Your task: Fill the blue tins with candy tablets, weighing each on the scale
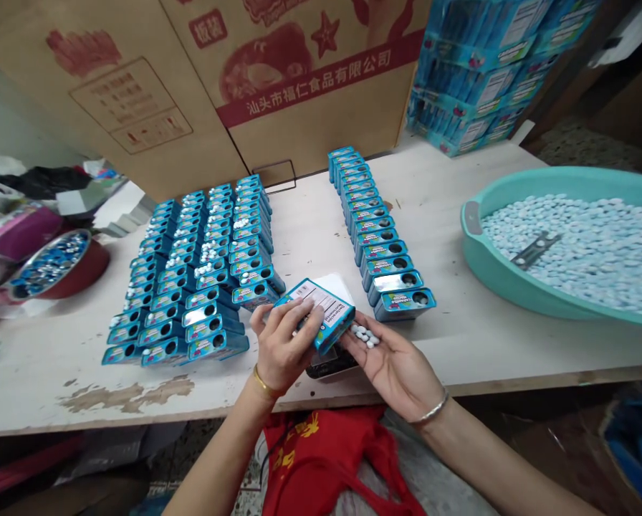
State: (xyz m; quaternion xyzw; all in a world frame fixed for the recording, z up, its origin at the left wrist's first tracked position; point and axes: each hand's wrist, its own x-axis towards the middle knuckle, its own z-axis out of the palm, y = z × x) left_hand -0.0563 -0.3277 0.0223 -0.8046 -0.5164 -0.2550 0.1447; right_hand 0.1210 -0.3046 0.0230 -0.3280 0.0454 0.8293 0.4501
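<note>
My left hand point(283, 344) grips a small blue tin point(321, 312) with its label side up, tilted over my right hand. My right hand point(393, 365) lies palm up beside the tin, cupping several small white and blue tablets point(365, 335). Under both hands a dark flat device point(332, 364), perhaps a scale, lies on the white table point(461, 337). To the left stand several rows of blue tins point(197, 272), some filled with tablets. A single row of blue tins point(377, 240) runs just above my right hand.
A teal basin point(493, 265) full of white and blue tablets point(584, 244) sits at the right with a dark clip in it. A red bowl point(84, 276) of small items stands at far left. Cardboard boxes point(299, 79) and stacked blue cartons point(482, 79) line the back.
</note>
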